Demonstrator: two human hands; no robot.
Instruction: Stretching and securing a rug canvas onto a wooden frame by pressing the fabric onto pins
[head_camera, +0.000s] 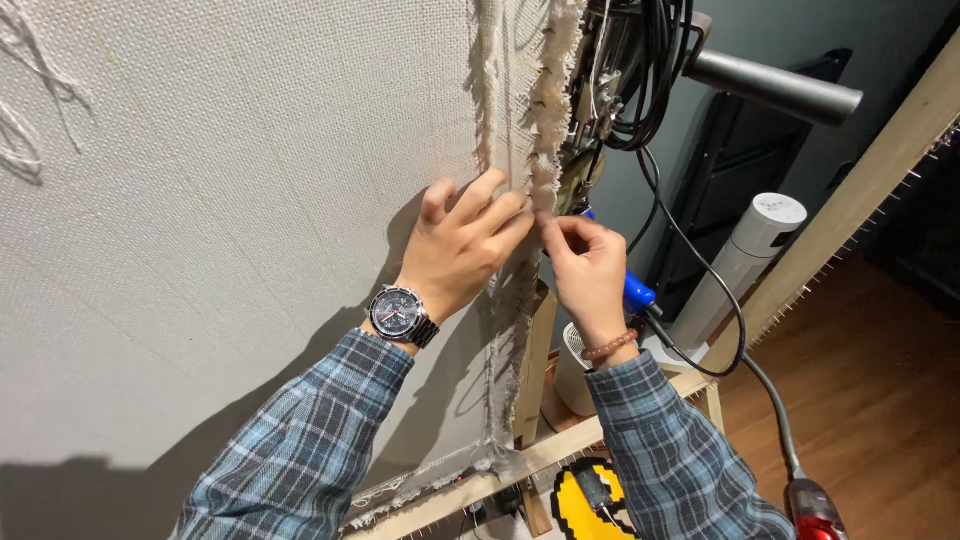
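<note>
A large off-white woven cloth (220, 200) is stretched on a wooden frame (535, 365). Its frayed right edge (545, 110) runs top to bottom. My left hand (462, 243), with a metal wristwatch (402, 314) on its wrist, lies flat on the cloth beside that edge, fingers spread. My right hand (587, 268), wearing a bead bracelet (609, 347), pinches the frayed edge just to the right of the left fingertips. A blue-handled tool (637, 292) shows behind the right hand; whether the hand grips it is unclear.
Black cables (650, 70) hang in a bundle at the top and one trails down to a red tool (815, 510) at the bottom right. A slanted wooden beam (860, 190), a white cylindrical device (745, 255) and a wood floor (870, 400) lie to the right. Loose threads (25, 110) dangle top left.
</note>
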